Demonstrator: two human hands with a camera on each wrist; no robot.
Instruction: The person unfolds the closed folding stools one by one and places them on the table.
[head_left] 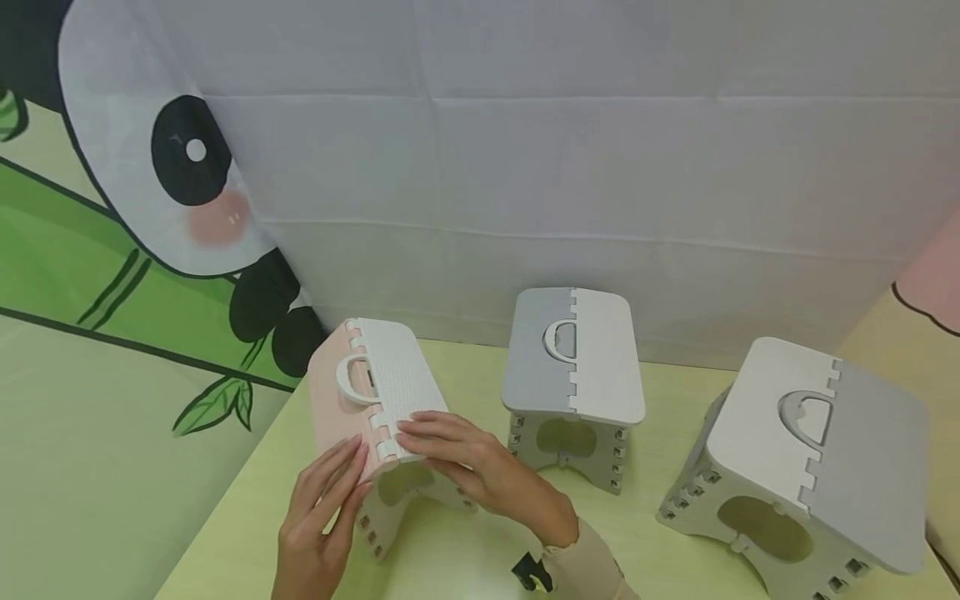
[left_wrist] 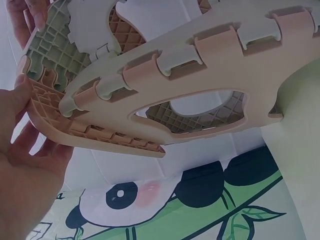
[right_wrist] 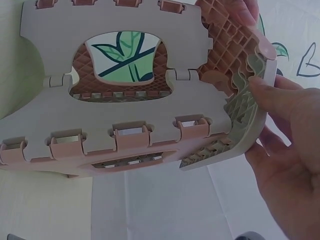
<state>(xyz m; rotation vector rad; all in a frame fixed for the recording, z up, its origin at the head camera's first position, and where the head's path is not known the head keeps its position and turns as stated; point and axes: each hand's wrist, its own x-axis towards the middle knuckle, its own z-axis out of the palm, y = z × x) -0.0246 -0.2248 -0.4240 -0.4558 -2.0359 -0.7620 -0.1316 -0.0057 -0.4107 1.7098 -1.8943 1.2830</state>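
Observation:
A pink-and-white folding step stool stands on its legs at the left of the table, its white carry handle upright along the hinge line. My left hand holds the front edge of the pink half, fingers on top. In the left wrist view its thumb lies at the rim, below the seat. My right hand has its fingers across the front of the white half. The right wrist view shows that thumb against the edge from underneath, by the ribbed underside. The two seat halves slope away from the hinge.
A grey-and-white folding stool stands at the back middle of the pale table. Another is at the right. Behind hangs a creased cloth with a cartoon panda and bamboo. A small black object shows beside my right sleeve.

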